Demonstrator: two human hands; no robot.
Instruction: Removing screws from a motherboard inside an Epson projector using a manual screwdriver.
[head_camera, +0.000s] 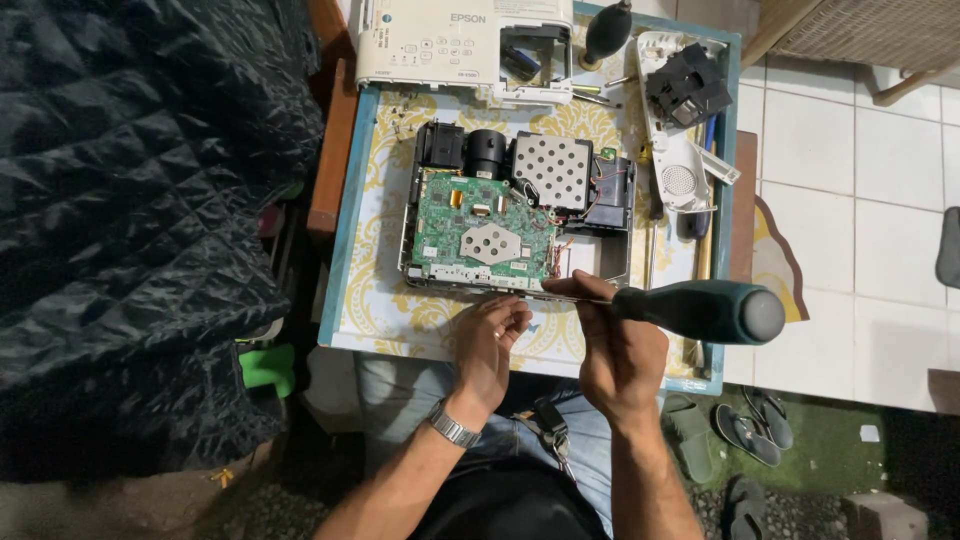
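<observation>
An opened projector chassis (520, 205) lies on a small table, its green circuit board (480, 225) and perforated metal plate exposed. My right hand (615, 345) grips a screwdriver with a dark green handle (715, 310), held level along the chassis's near edge. My left hand (490, 335) rests beside it, fingers curled at the front rim of the chassis, touching the screwdriver's shaft area. I cannot tell whether the left fingers pinch something small. A metal watch sits on my left wrist.
A white projector top cover (465, 45) lies at the table's far edge. A white side panel with a black part (685, 100), a black air blower (607, 30) and small tools lie at right. Dark quilted fabric (130, 220) fills the left. Sandals (750, 425) lie on the floor.
</observation>
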